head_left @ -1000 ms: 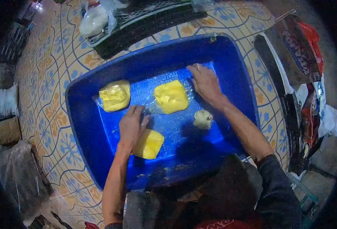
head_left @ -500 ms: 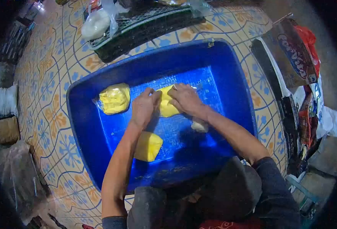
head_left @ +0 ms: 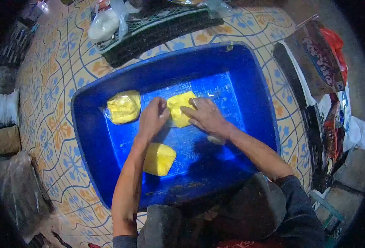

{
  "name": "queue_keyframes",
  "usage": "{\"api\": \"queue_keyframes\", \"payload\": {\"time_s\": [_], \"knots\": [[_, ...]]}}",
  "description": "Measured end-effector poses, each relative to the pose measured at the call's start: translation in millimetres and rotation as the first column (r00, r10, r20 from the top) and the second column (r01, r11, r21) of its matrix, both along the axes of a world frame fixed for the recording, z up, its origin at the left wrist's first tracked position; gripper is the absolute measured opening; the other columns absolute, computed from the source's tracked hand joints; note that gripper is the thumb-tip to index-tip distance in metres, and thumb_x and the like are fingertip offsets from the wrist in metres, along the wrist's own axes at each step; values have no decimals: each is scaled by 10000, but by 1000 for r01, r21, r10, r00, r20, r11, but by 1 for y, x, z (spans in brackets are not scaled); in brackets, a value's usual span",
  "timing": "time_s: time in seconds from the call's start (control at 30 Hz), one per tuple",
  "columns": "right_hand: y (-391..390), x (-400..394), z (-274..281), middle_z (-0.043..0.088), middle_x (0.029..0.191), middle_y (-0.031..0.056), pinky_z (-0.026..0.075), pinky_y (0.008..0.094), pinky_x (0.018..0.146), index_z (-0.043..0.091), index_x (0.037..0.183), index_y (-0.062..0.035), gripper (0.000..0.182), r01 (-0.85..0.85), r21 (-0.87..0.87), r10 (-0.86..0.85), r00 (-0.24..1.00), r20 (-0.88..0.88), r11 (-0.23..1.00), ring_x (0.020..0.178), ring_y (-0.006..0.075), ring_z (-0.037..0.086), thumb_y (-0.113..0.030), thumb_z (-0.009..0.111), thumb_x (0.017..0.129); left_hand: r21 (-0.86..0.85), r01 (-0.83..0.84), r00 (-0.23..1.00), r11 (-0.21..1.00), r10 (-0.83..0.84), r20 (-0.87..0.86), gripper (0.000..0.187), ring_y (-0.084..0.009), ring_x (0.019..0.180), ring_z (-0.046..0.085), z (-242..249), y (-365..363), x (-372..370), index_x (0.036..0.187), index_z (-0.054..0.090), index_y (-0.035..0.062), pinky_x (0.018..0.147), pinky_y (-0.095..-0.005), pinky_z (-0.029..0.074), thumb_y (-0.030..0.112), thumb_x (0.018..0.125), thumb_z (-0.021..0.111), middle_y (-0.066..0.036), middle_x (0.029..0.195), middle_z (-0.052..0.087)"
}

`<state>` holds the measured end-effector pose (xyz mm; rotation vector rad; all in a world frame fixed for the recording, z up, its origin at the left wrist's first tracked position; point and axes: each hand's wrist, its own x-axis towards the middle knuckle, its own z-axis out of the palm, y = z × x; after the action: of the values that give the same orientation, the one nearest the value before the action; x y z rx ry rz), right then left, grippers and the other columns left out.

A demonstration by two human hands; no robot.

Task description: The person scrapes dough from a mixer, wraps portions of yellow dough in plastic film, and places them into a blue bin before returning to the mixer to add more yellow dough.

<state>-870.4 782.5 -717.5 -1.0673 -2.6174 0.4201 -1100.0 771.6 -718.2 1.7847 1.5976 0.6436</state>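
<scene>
Inside the blue tub (head_left: 257,99), both hands are on a soft yellow packet (head_left: 178,109) that looks wrapped in clear plastic. My left hand (head_left: 151,118) is closed, its fingertips and thumb pinching at the packet's left edge. From the right, my right hand (head_left: 209,118) grips the upper right side, thumb over the top face. Another yellow packet in clear wrap (head_left: 124,107) lies left of my left hand. Below it, a third yellow packet (head_left: 161,159) rests partly behind my left forearm. A small pale lump (head_left: 216,139) lies under my right wrist, partly hidden.
A dark green crate (head_left: 161,35) with plastic bags stands beyond the tub on the patterned tile floor (head_left: 58,115). To the right are a printed carton (head_left: 314,58) and a red bag (head_left: 334,51). Wrapped bundles (head_left: 4,109) line the left side.
My right hand has slid slightly down and right, baring more of the middle packet's top. The left hand has shifted a little left. The other packets lie where they were.
</scene>
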Motion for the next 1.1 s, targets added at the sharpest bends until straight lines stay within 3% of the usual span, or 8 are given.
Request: {"api": "queue_keyframes", "payload": {"time_s": [0.13, 0.3, 0.5, 0.63, 0.73, 0.77, 1.0, 1.1], "knots": [[-2, -3, -10, 534, 1233, 196, 376, 438, 947, 586, 1226, -194, 467, -19, 24, 19, 1000, 6, 1000, 1160, 338, 484, -213, 672, 767, -49, -29, 999, 998, 26, -42, 360, -309, 843, 621, -28, -36, -1, 1006, 602, 36, 737, -397, 496, 255, 754, 737, -150, 945, 626], [6, -3, -4, 533, 1142, 181, 406, 448, 889, 583, 1037, -96, 274, -92, -23, 92, 995, -30, 995, 1073, 350, 498, -156, 644, 777, -36, -141, 978, 989, 134, -162, 445, -308, 912, 635, -36, -43, 6, 1080, 612, 34, 773, -399, 506, 283, 747, 770, -163, 1036, 628], [12, 9, 2, 551, 1022, 179, 432, 453, 851, 531, 1092, -27, 339, 116, -250, -143, 985, -94, 961, 977, 366, 538, -165, 633, 800, -153, -95, 974, 984, 60, -220, 425, -338, 932, 615, -36, -43, 4, 1098, 610, 73, 786, -430, 489, 303, 761, 732, -148, 1078, 594], [15, 13, -16, 565, 976, 190, 443, 449, 840, 533, 1111, -6, 367, 156, -206, -183, 976, -121, 966, 940, 375, 558, -178, 636, 804, -160, -135, 985, 978, 114, -133, 369, -298, 882, 635, -34, -46, 10, 1019, 634, 60, 737, -410, 497, 279, 745, 748, -129, 959, 644], [15, 7, -20, 570, 978, 191, 439, 457, 846, 542, 1105, 1, 362, 157, -148, -175, 977, -119, 976, 956, 375, 554, -181, 629, 804, -483, -151, 913, 863, 308, 265, 373, -310, 805, 647, -38, -38, 9, 1018, 633, 53, 713, -394, 503, 244, 722, 757, -123, 894, 668], [12, 4, -14, 571, 982, 191, 438, 459, 846, 542, 1106, 1, 362, 160, -154, -177, 979, -103, 975, 958, 376, 553, -180, 626, 804, -335, -171, 943, 927, 252, 215, 339, -303, 742, 659, -47, -35, 7, 1002, 649, 50, 687, -376, 509, 252, 741, 728, -128, 815, 679], [8, 5, -10, 568, 988, 177, 442, 459, 829, 548, 1109, -20, 351, 177, -175, -205, 966, -159, 968, 941, 367, 553, -164, 624, 797, -331, -132, 949, 934, 215, 229, 236, -228, 707, 649, -52, -43, 2, 894, 680, 45, 650, -358, 492, 267, 834, 625, -133, 765, 664], [4, 8, -11, 559, 1044, 178, 431, 462, 863, 539, 1137, -32, 372, 220, -197, -243, 965, -99, 955, 985, 369, 544, -172, 626, 803, -251, 103, 941, 963, -12, 339, 187, -185, 619, 543, -37, -53, -4, 841, 649, 37, 601, -328, 449, 219, 811, 616, -97, 682, 585]]}}
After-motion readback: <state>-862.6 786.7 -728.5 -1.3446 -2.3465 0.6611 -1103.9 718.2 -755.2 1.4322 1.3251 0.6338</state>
